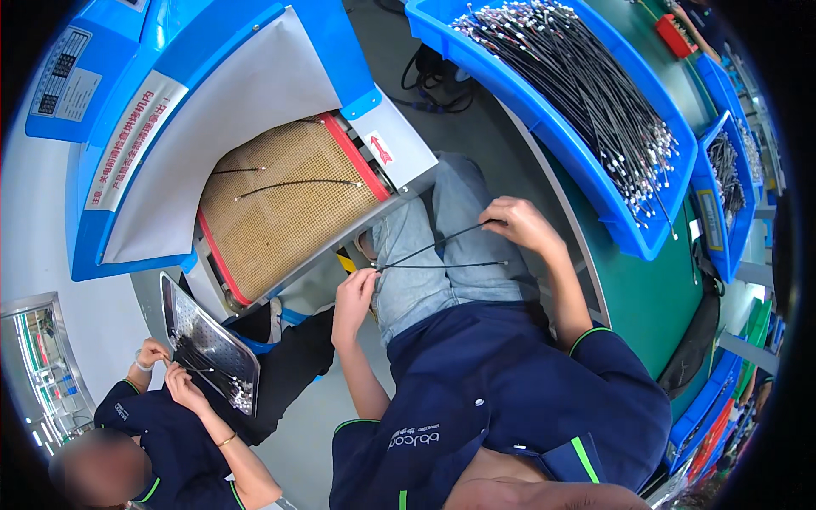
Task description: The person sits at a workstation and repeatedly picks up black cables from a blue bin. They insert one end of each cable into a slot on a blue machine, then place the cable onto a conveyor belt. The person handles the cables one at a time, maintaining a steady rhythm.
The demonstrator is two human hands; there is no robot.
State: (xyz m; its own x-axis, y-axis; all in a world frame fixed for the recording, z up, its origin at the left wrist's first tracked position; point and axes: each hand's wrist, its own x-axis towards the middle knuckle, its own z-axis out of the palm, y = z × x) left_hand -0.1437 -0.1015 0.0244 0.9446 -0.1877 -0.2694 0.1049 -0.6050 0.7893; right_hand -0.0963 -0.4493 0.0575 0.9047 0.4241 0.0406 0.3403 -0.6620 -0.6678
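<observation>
A tan mesh conveyor belt [285, 208], edged in red and housed in a blue machine [127, 127], is seen at the upper left; two thin black cables [297, 184] are laid directly on it, apart from each other. To the right, a green bench [633, 293] is seen, on which a large blue bin [544, 102] filled with black cables is set. Smaller blue bins [722, 200] are placed further along the same bench, near its far edge, with a red box [676, 34] beyond them.
</observation>
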